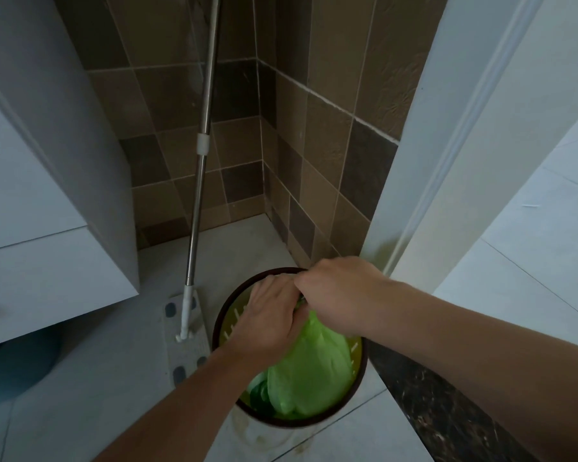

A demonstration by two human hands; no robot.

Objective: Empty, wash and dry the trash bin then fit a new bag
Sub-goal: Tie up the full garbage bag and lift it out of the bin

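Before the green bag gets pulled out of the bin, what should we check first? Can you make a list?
1. Both hands on the bag's top: ok. The left hand and right hand bunch the neck of the green bag.
2. Neck tied shut: cannot tell, the fingers hide it.
3. Bag free of the rim: ok. The dark rim of the trash bin shows bare.
4. Room to lift: ok. Nothing hangs over the bin.
5. Mop out of the way: ok. The mop leans on the wall, left of the bin.
6. Bag leaking: cannot tell.
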